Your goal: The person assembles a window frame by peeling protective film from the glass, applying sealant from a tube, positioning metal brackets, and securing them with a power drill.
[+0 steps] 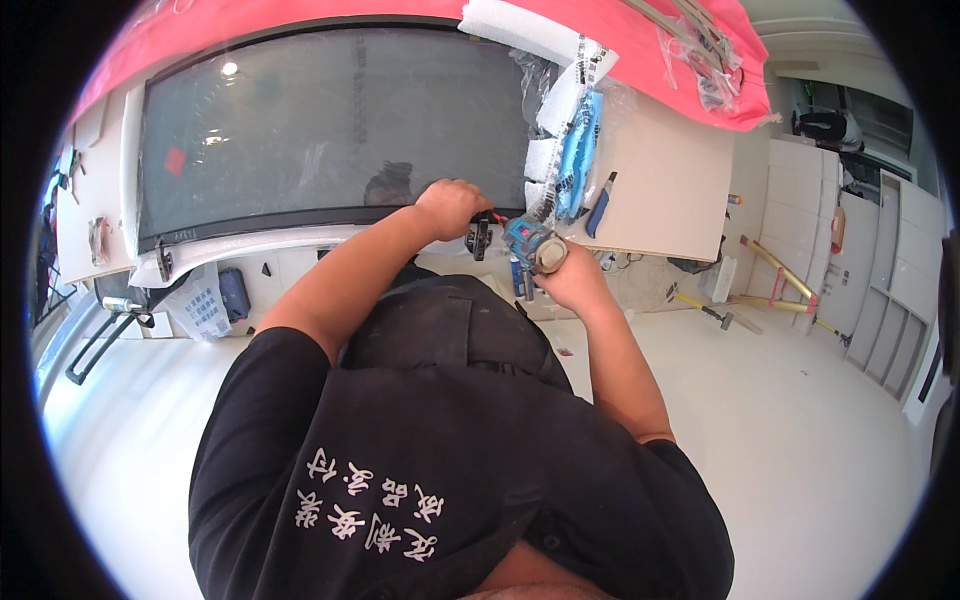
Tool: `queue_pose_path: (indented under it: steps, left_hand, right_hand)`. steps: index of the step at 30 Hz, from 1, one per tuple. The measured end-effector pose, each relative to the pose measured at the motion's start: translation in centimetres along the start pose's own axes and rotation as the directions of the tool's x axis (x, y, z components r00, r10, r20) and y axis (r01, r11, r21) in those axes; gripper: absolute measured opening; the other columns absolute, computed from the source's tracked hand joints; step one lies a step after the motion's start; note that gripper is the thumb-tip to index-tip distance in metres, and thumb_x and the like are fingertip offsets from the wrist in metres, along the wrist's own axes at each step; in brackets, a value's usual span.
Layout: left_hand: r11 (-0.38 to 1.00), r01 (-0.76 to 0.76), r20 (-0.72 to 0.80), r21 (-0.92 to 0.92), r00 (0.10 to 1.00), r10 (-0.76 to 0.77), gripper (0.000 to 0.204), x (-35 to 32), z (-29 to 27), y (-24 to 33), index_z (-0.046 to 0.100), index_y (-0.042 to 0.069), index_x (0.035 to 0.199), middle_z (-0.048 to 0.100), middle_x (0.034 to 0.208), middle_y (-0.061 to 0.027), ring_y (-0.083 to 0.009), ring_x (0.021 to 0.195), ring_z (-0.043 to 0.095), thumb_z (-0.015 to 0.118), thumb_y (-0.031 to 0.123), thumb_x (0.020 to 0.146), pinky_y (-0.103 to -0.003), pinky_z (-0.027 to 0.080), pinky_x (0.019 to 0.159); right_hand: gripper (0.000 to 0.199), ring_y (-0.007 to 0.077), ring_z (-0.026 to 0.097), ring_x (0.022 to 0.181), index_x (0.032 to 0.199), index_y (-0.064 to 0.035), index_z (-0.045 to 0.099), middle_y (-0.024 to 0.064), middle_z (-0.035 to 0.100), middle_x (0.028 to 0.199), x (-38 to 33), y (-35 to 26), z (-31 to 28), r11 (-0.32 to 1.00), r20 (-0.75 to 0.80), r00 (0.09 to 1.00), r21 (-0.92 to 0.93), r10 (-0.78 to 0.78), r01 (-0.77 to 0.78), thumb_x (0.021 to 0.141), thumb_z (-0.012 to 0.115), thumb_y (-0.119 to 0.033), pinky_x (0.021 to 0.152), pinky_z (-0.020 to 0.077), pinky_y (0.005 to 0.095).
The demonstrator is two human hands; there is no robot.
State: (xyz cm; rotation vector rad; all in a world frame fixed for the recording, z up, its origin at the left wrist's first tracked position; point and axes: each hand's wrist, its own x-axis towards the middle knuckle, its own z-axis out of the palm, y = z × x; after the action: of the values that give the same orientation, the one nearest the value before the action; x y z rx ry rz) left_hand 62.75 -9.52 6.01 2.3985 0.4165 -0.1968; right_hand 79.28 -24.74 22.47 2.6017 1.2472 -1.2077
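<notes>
A dark-framed glass door panel [330,120], partly wrapped in clear film, lies flat on the work surface before me. My right hand [575,277] grips a blue cordless drill [528,242], its front end toward the panel's near right edge. My left hand [455,208] rests at that edge with its fingers curled, close to the drill's tip. What the left fingers hold, if anything, is hidden. Just below them a dark metal hinge [478,238] sticks out from the frame. Another hinge [163,258] sits at the panel's near left corner.
Right of the panel, white foam and blue packing [578,150] lie beside a blue-handled utility knife [601,207] on a pale board [660,190]. Pink sheeting [690,60] covers the far side. A hammer [715,315] and gold-coloured frame pieces [780,270] are on the right; a cart handle [100,345] is at left.
</notes>
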Motion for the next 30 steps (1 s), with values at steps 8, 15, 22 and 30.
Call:
queue_pose_path:
  steps: [8,15,22,30]
  left_hand:
    - [1.0,-0.007,-0.041,-0.005,0.999,0.007,0.049,-0.1,0.8,-0.3,0.068,0.018,0.126,0.068,0.109,-0.0091,-0.0309,0.112,0.064,0.069,0.01,0.078,-0.044,0.051,0.096]
    - [1.0,-0.016,-0.04,-0.001,0.999,0.015,0.047,-0.2,0.8,-0.3,0.068,0.017,0.126,0.068,0.109,-0.0097,-0.031,0.112,0.064,0.07,0.011,0.079,-0.044,0.051,0.097]
    - [1.0,-0.026,-0.046,-0.002,0.999,0.026,0.047,-0.2,0.9,-0.6,0.068,0.017,0.125,0.067,0.109,-0.0095,-0.0309,0.112,0.064,0.072,0.012,0.079,-0.044,0.051,0.097]
    - [0.987,-0.062,-0.161,-0.149,0.986,0.038,0.042,-0.6,1.3,-1.2,0.067,0.013,0.125,0.067,0.109,-0.0108,-0.0322,0.109,0.064,0.067,0.011,0.082,-0.045,0.051,0.096]
  right_hand:
    - [0.037,0.0396,0.07,0.095,0.105,-0.0092,0.073,0.0184,0.074,0.098,1.2,-1.2,-1.0,0.985,0.014,1.0,-0.17,-0.013,0.015,0.074,0.077,-0.029,0.083,0.0566,0.0468]
    - [0.034,0.0394,0.07,0.096,0.103,-0.0081,0.073,0.0195,0.074,0.098,1.5,-2.0,-1.2,0.974,0.041,0.999,-0.225,-0.027,0.036,0.075,0.075,-0.028,0.084,0.0567,0.046]
    - [0.036,0.0399,0.07,0.096,0.103,-0.0074,0.073,0.0196,0.074,0.099,1.6,-2.0,-1.1,0.977,0.05,0.999,-0.215,-0.002,0.013,0.073,0.075,-0.027,0.084,0.0565,0.0461]
    - [0.037,0.0397,0.07,0.096,0.106,-0.0062,0.073,0.0203,0.074,0.099,1.0,-0.6,-1.0,0.99,-0.002,0.998,-0.124,-0.063,0.062,0.074,0.076,-0.024,0.084,0.0564,0.0455]
